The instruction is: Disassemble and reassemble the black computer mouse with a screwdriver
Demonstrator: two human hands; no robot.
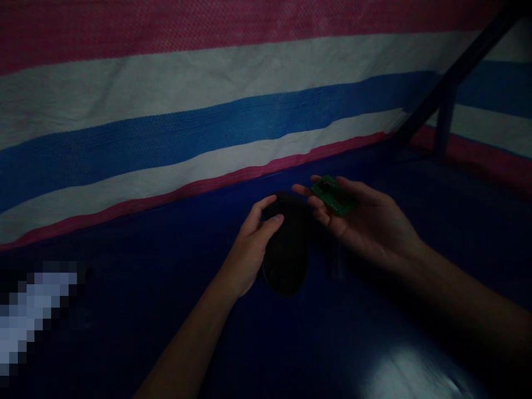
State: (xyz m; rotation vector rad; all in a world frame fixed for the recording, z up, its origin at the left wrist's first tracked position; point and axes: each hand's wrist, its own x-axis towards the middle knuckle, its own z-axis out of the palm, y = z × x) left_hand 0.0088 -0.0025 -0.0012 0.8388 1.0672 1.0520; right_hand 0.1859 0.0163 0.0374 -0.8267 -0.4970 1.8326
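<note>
A dark, rounded oblong object [286,255], shaped like a computer mouse, is gripped along its left side by my left hand [249,249]. The thumb lies over its upper face and the fingers wrap around the far end. My right hand [374,221] is turned palm up just to the right, closed on a small green circuit board [332,197]. The board rests on the fingers with the thumb along its edge; a dark part or opening shows near its far end. Dim light hides the finer details of both things.
Both hands are over a dark blue surface [124,310] with a bright reflection at the lower right. Striped red, white and blue sheeting [208,127] hangs behind it. A dark slanted frame bar [449,83] stands at the right. Something pale and pixelated [33,316] lies at the left.
</note>
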